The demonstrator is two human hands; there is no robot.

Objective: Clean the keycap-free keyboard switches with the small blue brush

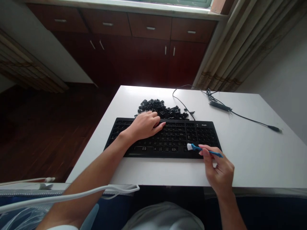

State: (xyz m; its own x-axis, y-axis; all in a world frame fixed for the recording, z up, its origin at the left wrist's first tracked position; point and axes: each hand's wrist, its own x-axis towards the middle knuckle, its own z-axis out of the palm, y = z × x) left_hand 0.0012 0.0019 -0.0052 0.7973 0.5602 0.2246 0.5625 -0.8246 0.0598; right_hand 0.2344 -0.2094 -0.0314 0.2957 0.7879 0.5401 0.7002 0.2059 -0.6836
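A black keyboard (165, 140) with its keycaps off lies across the white table. My left hand (147, 124) holds its back edge, fingers bent over the top and thumb stretched along the upper rows; the fingertips are partly hidden. Between the thumb and fingers of my right hand (219, 167) is a small blue cleaning brush (195, 147) with white bristles. The bristles point left, at the lower right part of the keyboard; whether they touch it I cannot tell. Behind the keyboard is a pile of loose black keycaps (165, 110).
The keyboard's black cable (178, 91) runs back and right to a tied bundle, a dark bar-shaped piece (220, 106) and a USB plug (274, 128). A white tube (72, 196) crosses in front of my left forearm. Red-brown cabinets (134, 60) stand beyond the white table (259, 153).
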